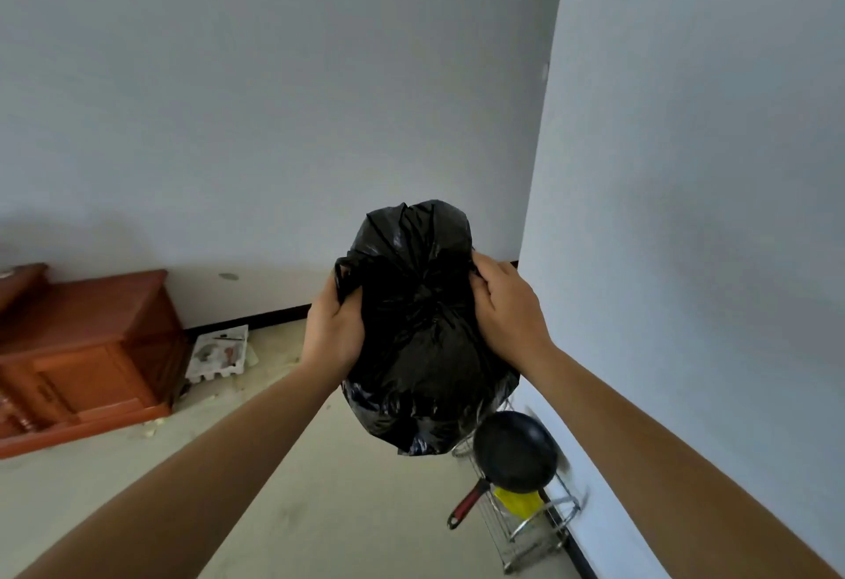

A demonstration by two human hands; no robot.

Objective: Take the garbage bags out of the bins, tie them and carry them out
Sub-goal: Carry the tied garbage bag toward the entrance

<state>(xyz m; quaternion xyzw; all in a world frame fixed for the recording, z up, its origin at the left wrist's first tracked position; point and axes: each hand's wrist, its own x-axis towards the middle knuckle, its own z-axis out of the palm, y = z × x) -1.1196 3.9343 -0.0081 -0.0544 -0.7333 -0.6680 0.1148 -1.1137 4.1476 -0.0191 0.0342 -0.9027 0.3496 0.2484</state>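
Observation:
A full black garbage bag (423, 349) hangs in the air in front of me at chest height, its top gathered and bunched upward. My left hand (331, 331) grips the plastic on the bag's left side, with a loop of the bag sticking out above the fingers. My right hand (505, 308) clutches the plastic on the right side. Both arms are stretched forward. No bin is in view.
A reddish wooden cabinet (87, 359) stands at the left wall. A white tray-like piece (219, 352) lies on the floor beside it. Below the bag, a black pan with a red handle (512, 452) rests on a wire rack (535, 528) against the right wall (686, 212).

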